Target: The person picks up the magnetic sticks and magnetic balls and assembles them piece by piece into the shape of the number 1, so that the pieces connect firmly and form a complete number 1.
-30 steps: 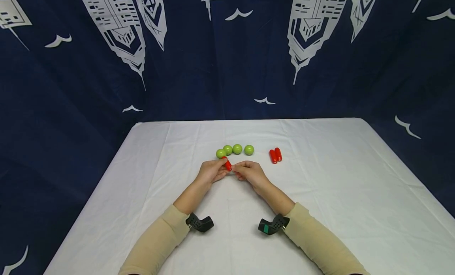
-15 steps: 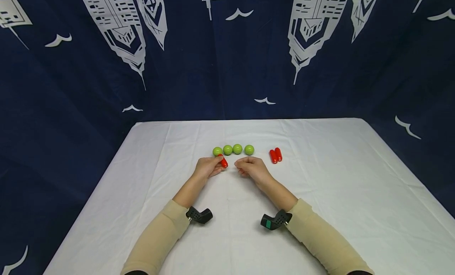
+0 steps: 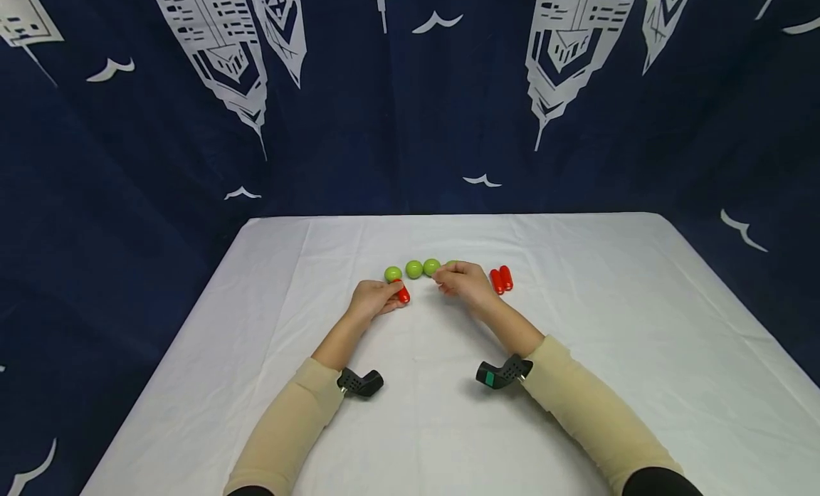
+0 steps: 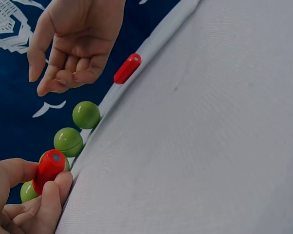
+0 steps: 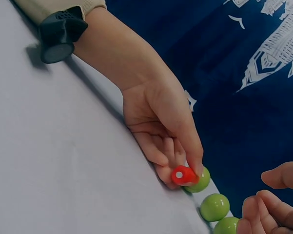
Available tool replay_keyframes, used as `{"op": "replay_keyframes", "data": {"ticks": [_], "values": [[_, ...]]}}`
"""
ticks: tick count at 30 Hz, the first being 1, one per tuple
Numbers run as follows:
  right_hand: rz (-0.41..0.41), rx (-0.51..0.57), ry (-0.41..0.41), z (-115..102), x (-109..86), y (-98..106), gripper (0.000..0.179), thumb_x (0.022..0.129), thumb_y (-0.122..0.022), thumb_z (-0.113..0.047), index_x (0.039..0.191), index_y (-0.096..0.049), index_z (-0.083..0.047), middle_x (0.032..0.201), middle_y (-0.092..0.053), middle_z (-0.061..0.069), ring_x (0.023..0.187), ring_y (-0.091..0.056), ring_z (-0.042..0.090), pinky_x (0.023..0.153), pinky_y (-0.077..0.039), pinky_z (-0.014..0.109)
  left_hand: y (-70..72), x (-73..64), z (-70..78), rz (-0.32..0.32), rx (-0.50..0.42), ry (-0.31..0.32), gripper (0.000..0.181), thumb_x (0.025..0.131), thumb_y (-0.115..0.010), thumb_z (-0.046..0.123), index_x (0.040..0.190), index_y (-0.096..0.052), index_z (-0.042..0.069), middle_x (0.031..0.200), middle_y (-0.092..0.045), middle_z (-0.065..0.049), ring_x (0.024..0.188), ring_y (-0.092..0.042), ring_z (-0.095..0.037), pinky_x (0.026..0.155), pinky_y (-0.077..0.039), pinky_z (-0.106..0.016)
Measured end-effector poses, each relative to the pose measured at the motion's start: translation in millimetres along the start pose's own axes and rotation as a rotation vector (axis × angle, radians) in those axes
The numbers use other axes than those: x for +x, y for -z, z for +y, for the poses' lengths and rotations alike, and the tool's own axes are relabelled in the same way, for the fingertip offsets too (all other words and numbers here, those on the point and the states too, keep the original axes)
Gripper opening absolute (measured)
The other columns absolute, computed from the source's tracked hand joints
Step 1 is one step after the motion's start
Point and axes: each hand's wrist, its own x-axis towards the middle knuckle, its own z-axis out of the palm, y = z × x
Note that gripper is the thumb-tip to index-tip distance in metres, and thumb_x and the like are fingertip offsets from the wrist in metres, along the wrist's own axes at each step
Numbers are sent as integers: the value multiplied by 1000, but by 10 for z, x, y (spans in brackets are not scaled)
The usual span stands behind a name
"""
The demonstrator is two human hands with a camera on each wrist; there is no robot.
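My left hand [image 3: 373, 299] pinches a red capsule-shaped piece [image 3: 403, 293] between thumb and fingers; a small round spot shows on its end [image 4: 55, 158]. Just behind that piece sits the leftmost green ball [image 3: 393, 274], and whether they touch I cannot tell. Hovering right of it is my right hand [image 3: 465, 283], fingers loosely bent, thumb apart, nothing held. In the head view it partly covers the rightmost green ball [image 3: 451, 262]. Two more green balls, one [image 3: 414, 269] and another [image 3: 432, 267], lie between the hands.
Two red capsule-shaped pieces, one [image 3: 497, 282] and another [image 3: 506, 277], lie side by side right of my right hand. A white cloth covers the table [image 3: 608, 325]. Behind its far edge hangs a dark blue printed curtain [image 3: 410, 126].
My right hand has moved away from the red piece, rightward and toward the balls. My left hand shifted slightly left and farther back with the piece; the leftmost green ball moved left.
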Motion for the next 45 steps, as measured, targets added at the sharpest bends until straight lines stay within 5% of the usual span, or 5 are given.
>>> {"op": "replay_keyframes", "data": {"ticks": [9, 17, 25, 33, 45], "values": [[-8, -41, 49, -109, 155, 64, 24, 95, -60, -9, 113, -60, 8, 95, -64, 6, 79, -59, 14, 76, -53, 24, 33, 17, 3, -30, 39, 12, 23, 92, -67, 15, 90, -68, -8, 64, -67, -5, 53, -63, -4, 52, -50, -12], [-8, -154, 109, -154, 331, 62, 25, 94, -58, -9, 112, -62, 7, 104, -66, 14, 83, -59, 19, 84, -52, 35, 23, -5, 5, -30, 51, -3, 25, 92, -67, 16, 90, -69, -8, 64, -67, -4, 53, -63, -3, 53, -50, -12], [-1, -381, 256, -133, 439, -8, 24, 91, -64, -12, 109, -65, 5, 94, -65, 11, 82, -56, 19, 69, -47, 23, 11, -19, -4, -16, 46, -34, 25, 93, -67, 16, 85, -69, -7, 62, -67, -4, 52, -62, -3, 52, -50, -12], [-30, -574, 410, -42, 569, -47, 30, 88, -66, -12, 112, -64, 6, 99, -65, 13, 94, -58, 27, 81, -48, 36, 27, -27, -22, -16, 49, -59, 25, 92, -67, 17, 81, -69, -5, 61, -66, -2, 52, -62, -2, 51, -49, -11], [-135, -993, 508, 11, 680, -70, 45, 82, -73, -24, 121, -64, -4, 114, -64, 11, 111, -53, 27, 96, -41, 44, 5, -31, -24, 4, 42, -64, 25, 91, -69, 17, 76, -69, -3, 58, -65, 0, 50, -61, -1, 50, -48, -11]]}}
